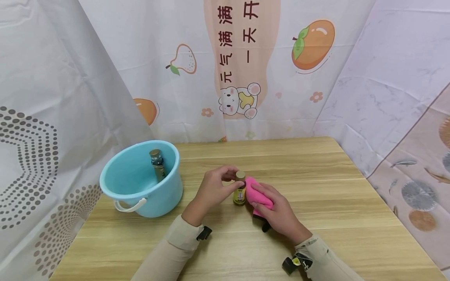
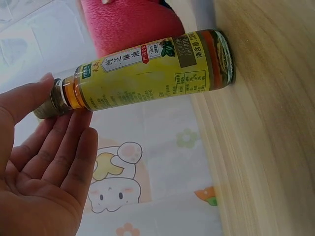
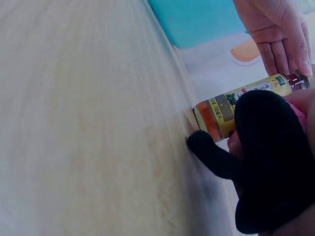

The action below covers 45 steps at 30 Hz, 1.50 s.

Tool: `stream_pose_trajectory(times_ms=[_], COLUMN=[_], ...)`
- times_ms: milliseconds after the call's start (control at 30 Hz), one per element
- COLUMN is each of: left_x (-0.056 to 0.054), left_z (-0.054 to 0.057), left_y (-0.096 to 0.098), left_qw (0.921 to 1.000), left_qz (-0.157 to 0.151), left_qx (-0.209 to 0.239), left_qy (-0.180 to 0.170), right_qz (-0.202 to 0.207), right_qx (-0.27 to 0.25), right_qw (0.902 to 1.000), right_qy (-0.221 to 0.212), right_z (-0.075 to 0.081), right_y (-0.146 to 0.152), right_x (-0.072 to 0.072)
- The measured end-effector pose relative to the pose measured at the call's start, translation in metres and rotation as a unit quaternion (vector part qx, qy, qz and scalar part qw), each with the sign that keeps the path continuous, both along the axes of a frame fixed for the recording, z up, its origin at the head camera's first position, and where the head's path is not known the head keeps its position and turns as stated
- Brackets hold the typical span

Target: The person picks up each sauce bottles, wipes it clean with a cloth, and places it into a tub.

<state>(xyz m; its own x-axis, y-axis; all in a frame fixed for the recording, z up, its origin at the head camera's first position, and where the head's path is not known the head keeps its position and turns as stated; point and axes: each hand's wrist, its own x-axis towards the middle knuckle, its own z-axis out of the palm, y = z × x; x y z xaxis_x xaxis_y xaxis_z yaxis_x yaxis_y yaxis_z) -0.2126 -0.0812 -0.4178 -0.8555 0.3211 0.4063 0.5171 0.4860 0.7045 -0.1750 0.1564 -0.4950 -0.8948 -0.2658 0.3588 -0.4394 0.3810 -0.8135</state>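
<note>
A small sesame oil bottle [image 1: 240,195] with a yellow label and brown cap stands upright on the wooden table. My left hand [image 1: 218,186] pinches it at the neck just below the cap, thumb on one side and fingers on the other, as the left wrist view [image 2: 54,162] of that hand shows. My right hand [image 1: 277,208] grips a soft pink cloth [image 1: 258,195] close against the bottle's right side. A black piece [image 3: 275,162] protrudes below the cloth and hides much of the right hand in the right wrist view.
To the left stands a light blue bucket [image 1: 175,199] with a white handle [image 1: 130,206]. Inside it leans another dark bottle [image 1: 158,166] with a brown cap. A printed curtain [image 1: 158,35] hangs behind the wooden table [image 1: 337,203].
</note>
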Motion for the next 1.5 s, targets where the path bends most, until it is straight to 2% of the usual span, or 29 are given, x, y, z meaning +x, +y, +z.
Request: stream_pose_trajectory(times_ms=[333, 667, 1167, 1500], left_x=[-0.0011, -0.0002, -0.0021, -0.0025], left_z=[-0.0009, 0.0004, -0.0011, -0.0010], left_y=[-0.0019, -0.0035, -0.0042, -0.0042], left_qw=[0.9997, 0.9988, 0.9985, 0.9981], left_qz=[-0.016, -0.037, -0.038, -0.044], left_qx=[-0.012, -0.017, -0.030, -0.035], left_qy=[-0.014, -0.026, -0.024, -0.025], right_qz=[-0.005, -0.001, -0.001, 0.006], right_qx=[-0.033, -0.063, -0.055, -0.021], right_qw=[0.9988, 0.9973, 0.9984, 0.9998], right_qy=[0.037, 0.038, 0.014, -0.004], right_z=[0.0023, 0.0047, 0.0047, -0.0001], right_y=[-0.0001, 0.0000, -0.0011, 0.0025], right_x=[0.0004, 0.0021, 0.0019, -0.0006])
